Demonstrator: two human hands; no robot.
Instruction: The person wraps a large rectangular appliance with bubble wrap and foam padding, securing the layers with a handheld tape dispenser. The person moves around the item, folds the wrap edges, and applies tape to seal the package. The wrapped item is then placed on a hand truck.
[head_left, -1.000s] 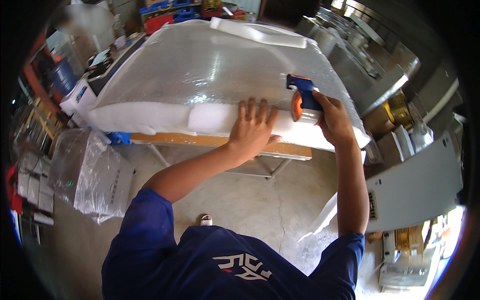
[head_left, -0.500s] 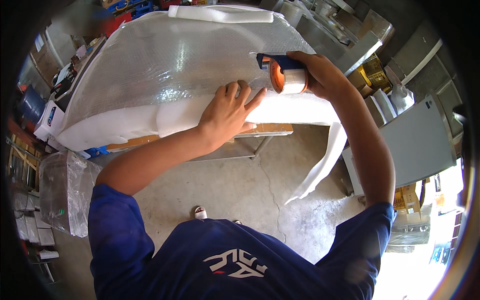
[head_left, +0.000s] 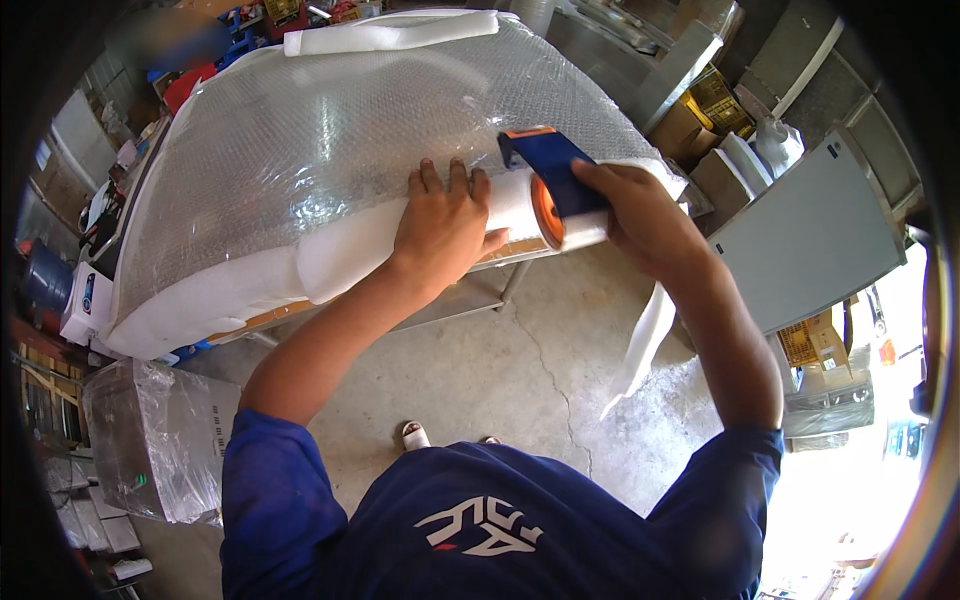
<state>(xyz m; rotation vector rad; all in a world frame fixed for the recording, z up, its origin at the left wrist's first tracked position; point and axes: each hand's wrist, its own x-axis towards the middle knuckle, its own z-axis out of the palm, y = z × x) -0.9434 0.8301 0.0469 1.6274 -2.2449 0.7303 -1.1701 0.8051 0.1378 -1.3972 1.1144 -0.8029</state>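
A large flat piece covered in bubble wrap [head_left: 380, 120] lies in front of me, with white foam strip [head_left: 215, 285] along its near edge. My left hand [head_left: 445, 225] rests on the wrap and foam at that edge, palm down and fingers extended. In my right hand [head_left: 645, 215] is a blue and orange tape dispenser [head_left: 560, 175] with a roll of clear tape, held at the near edge just right of my left hand. A loose tail of foam strip [head_left: 645, 345] hangs toward the floor below my right forearm.
Another foam strip [head_left: 390, 35] lies across the far edge of the wrap. Under it stands a table with a metal frame [head_left: 512, 285]. A plastic-wrapped box [head_left: 160, 430] is on the left floor; a grey panel [head_left: 810, 235] leans at the right, beside yellow crates [head_left: 715, 105].
The tape dispenser in my right hand has moved nearer to me and turned, its blue side now facing up. My left hand has shifted slightly left and lies flatter on the edge.
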